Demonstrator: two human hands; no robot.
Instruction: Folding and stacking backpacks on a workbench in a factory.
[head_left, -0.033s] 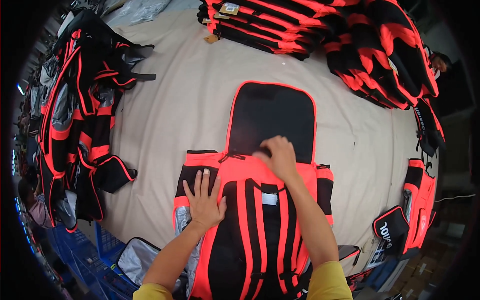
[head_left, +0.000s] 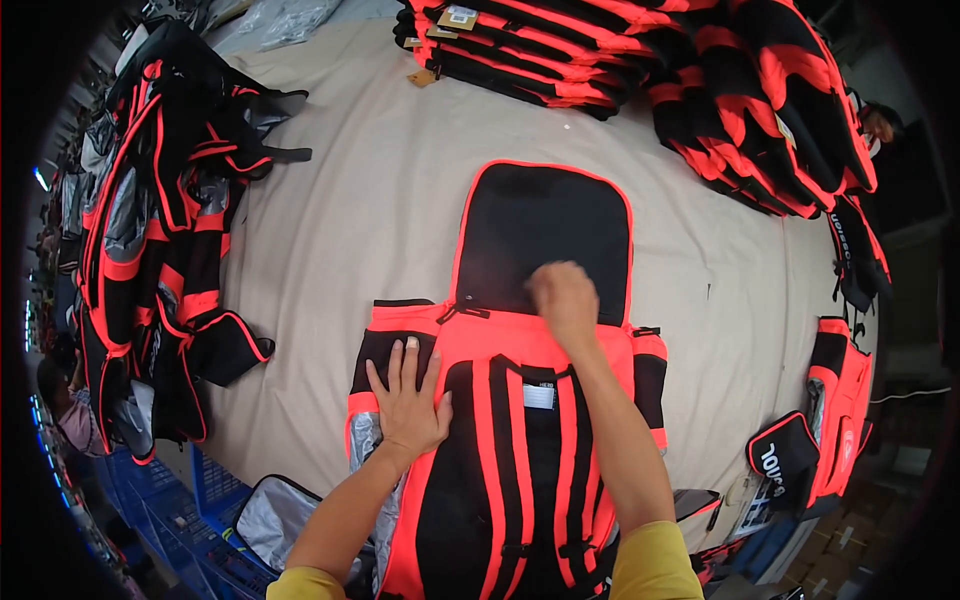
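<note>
A red and black backpack (head_left: 460, 450) lies on the cloth-covered table, its shoulder straps facing up. Its black flap (head_left: 545, 215), edged in red, is folded out flat away from me. My left hand (head_left: 408, 395) rests flat with fingers spread on the backpack's left side and black side pocket. Over the near part of the flap is my right hand (head_left: 567, 305), closed and somewhat blurred. Whatever its fingers may hold is hidden. A short zipper pull (head_left: 470, 312) shows at the left of the flap's base, and a white label (head_left: 538, 397) lies between the straps.
Stacked red and black backpacks (head_left: 540, 60) stand at the far side, with more at the far right. A heap of unfilled bags (head_left: 160, 230) lies on the left. One small red bag (head_left: 840, 420) sits at the right edge. Blue crates (head_left: 170, 520) stand at lower left.
My right hand has shifted slightly right and away from me over the flap, and its fingers look more curled. My left hand stays in place.
</note>
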